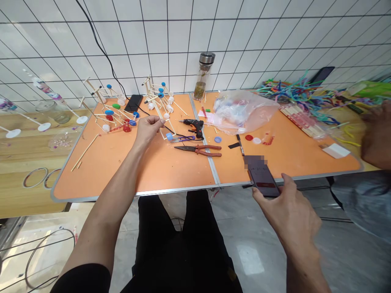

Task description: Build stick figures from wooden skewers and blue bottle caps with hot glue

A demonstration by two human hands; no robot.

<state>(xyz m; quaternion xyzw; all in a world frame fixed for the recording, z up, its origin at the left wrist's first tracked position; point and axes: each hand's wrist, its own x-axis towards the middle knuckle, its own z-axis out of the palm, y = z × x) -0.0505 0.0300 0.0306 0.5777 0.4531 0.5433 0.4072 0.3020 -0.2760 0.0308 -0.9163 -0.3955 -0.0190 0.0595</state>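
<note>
My left hand (149, 129) is closed in a pinch on a small frame of wooden sticks (171, 127) with bottle-cap wheels. A light blue cap (169, 136) sits at the frame's near end. With thumb and fingers on either side, my right hand (288, 207) grips the near end of a smartphone (263, 177) at the table's front edge. Its screen is lit, with a red bar low down. Beside the left hand lie a black glue gun (194, 127), purple-handled scissors (185, 139) and red-handled pliers (198, 149).
More stick frames with coloured caps (116, 112) stand at the back left, near a black phone (133, 103). A glass tea bottle (200, 81), a plastic bag (241, 110) and pipe cleaners (287, 95) line the back. Another person's hand (377, 136) is at the right.
</note>
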